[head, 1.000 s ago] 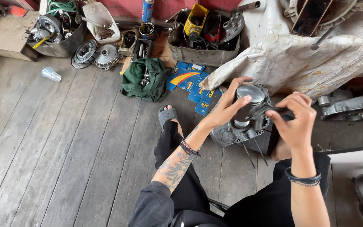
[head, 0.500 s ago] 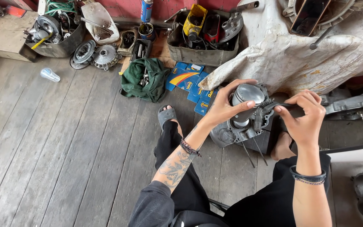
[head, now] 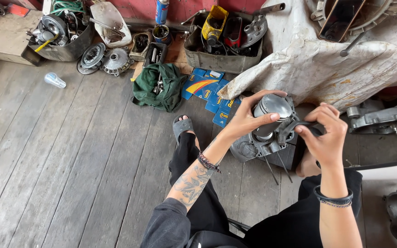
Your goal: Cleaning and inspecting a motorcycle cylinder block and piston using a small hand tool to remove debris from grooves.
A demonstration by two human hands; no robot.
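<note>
Black sleeve [head: 171, 225], tattooed forearm [head: 190, 181], beaded bracelets on both wrists, black trousers, grey sandal [head: 182, 126]

Shiny grey metal piston [head: 272, 110] stands upright atop the engine casing [head: 258, 149].

The left hand [head: 244, 120] wraps its fingers [head: 266, 118] around a shiny metal piston [head: 272, 106] that stands above the grey engine casing [head: 263, 148], while the right hand [head: 327, 138], just right of the piston, pinches a dark curved tool [head: 295, 126] against it. Beyond the piston, on the wooden floor [head: 70, 151], lie flat blue cartons [head: 207, 89] and, left of them, a crumpled green cloth [head: 159, 85]. Farther from the piston stands a grey bin of parts [head: 217, 59], beside a large weathered white body shell [head: 327, 59].
</note>
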